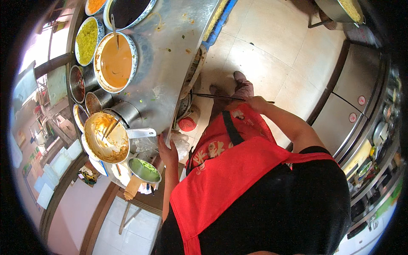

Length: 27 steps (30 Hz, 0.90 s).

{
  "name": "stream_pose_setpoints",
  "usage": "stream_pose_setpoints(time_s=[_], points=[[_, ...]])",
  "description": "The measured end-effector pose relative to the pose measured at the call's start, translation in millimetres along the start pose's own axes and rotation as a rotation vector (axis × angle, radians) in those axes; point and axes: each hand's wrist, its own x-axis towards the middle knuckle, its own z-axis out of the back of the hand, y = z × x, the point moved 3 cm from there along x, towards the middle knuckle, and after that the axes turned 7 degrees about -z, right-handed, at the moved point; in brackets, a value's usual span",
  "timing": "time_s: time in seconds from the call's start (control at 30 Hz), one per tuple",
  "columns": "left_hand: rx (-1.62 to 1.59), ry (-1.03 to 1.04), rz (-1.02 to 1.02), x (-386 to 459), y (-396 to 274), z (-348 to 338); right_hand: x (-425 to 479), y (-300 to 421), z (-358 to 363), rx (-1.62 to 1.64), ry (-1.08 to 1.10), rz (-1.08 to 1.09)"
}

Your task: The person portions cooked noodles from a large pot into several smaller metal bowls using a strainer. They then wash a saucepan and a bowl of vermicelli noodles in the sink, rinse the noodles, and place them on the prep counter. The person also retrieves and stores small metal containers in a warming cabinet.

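Observation:
My left hand (168, 149) rests at the near corner of the stainless steel counter (159, 86), its thumb apart from the fingers and nothing seen held in it. Beside it lies clear plastic film (180, 143). Over the red apron, my right hand (256, 104) is closed around a pair of long dark chopsticks (210, 95). Left of my left hand, a frying pan (118, 153) with brown residue and chopsticks inside has its metal handle (142, 132) pointing towards that hand. A metal bowl of chopped greens (145, 170) is just below the pan.
Along the counter's left side stand bowls of brown sauce (116, 70), yellow-green chopped food (87, 41) and dark liquid (127, 12), plus steel pots (126, 113). A blue crate (216, 28) adjoins the counter. A red-lidded container (187, 124) is below its edge. Steel cabinets (338, 124) stand right.

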Motion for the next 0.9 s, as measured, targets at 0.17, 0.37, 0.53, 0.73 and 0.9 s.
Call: stream_pose_setpoints(time_s=[0.17, 0.37, 0.53, 0.73, 0.9], points=[[0.078, -0.043, 0.005, 0.7, -17.0, 1.2, 90.9, 56.4, -43.9, 0.417, -0.071, 0.11], [0.126, -0.077, -0.011, 0.5, -16.3, -1.9, 178.0, 187.2, -26.6, 0.454, -0.032, -0.009], [0.157, -0.088, 0.038, 4.1, -21.9, 0.8, 253.4, 253.5, -38.0, 0.369, -0.101, -0.149], [0.024, -0.098, 0.087, -1.7, -6.6, -1.3, 230.4, 213.6, -52.5, 0.243, -0.164, -0.068], [-0.149, -0.313, 0.119, -12.0, 9.0, 14.0, 144.5, 124.7, -18.7, 0.051, -0.026, -0.028]])
